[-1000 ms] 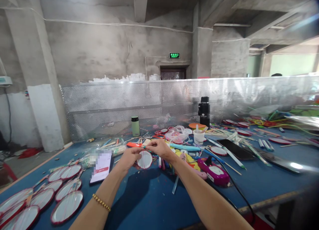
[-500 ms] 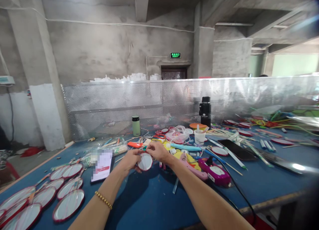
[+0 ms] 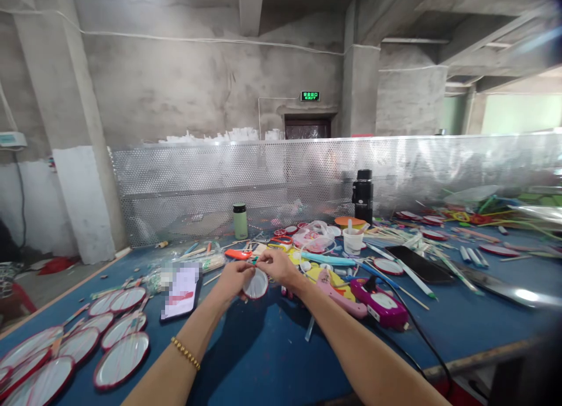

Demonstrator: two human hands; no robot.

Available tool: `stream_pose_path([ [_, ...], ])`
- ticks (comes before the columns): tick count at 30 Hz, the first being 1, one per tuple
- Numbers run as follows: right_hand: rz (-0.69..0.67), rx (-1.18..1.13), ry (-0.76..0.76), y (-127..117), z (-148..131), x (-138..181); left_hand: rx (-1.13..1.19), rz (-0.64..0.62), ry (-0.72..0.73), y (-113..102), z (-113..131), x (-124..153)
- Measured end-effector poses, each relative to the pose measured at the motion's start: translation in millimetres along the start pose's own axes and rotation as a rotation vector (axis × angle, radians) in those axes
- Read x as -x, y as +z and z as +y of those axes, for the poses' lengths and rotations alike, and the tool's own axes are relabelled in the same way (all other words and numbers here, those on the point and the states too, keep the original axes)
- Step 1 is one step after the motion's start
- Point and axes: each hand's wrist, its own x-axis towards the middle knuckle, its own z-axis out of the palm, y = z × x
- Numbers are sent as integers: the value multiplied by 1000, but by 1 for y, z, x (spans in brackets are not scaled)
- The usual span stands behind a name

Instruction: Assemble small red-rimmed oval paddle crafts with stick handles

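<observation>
My left hand (image 3: 236, 279) is closed on the edge of a small round white disc (image 3: 256, 284) with a thin dark rim, held above the blue table. At the disc's top edge my right hand (image 3: 276, 266) pinches close to the left fingertips. A bit of green shows between the two hands; what the right fingers grip is too small to make out. Just behind the hands lies an orange-red tool (image 3: 238, 254). Left of them is a phone (image 3: 181, 292) with its screen lit.
Several red-rimmed round pieces (image 3: 122, 360) lie at the left. A purple device (image 3: 381, 303) with a black cable, a pink curved piece (image 3: 338, 297) and a white cup (image 3: 353, 241) are at the right. A green bottle (image 3: 240, 221) and black flask (image 3: 362, 197) stand behind.
My left fingers have shifted slightly up along the disc's edge, nearer the right fingertips. The disc stays almost in place, and the view has moved a little.
</observation>
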Motion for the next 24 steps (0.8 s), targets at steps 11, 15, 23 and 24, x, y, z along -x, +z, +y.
stream_pose_path([
  [11,-55,-74,-4,-8,-6,2,-59,-36,45,2,3,3],
  [15,-86,-107,-4,-8,-2,1,-33,-64,61,3,3,5],
  [23,-149,-249,45,-12,2,0,38,-110,85,1,-2,2],
  [24,-156,-273,53,-12,3,0,75,-125,75,1,-2,2],
])
